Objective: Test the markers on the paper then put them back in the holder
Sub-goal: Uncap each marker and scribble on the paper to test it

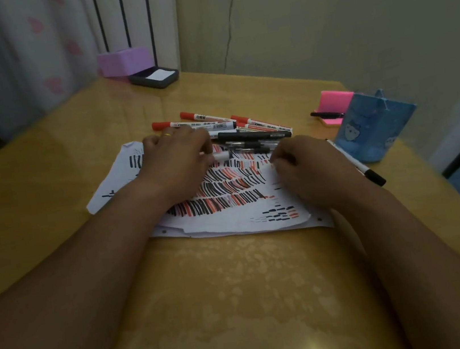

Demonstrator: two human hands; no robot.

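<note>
At a yellow table (238, 277), my left hand (178, 158) grips a white marker (221, 156) over the paper (229, 216), which is covered in red and black strokes. My right hand (302, 166) rests curled on the paper's right side; whether it holds anything cannot be told. A loose pile of markers (230, 126) lies just beyond the paper. One black-capped marker (355, 161) lies between my right hand and the blue holder (373, 126), which stands near the table's right edge.
</note>
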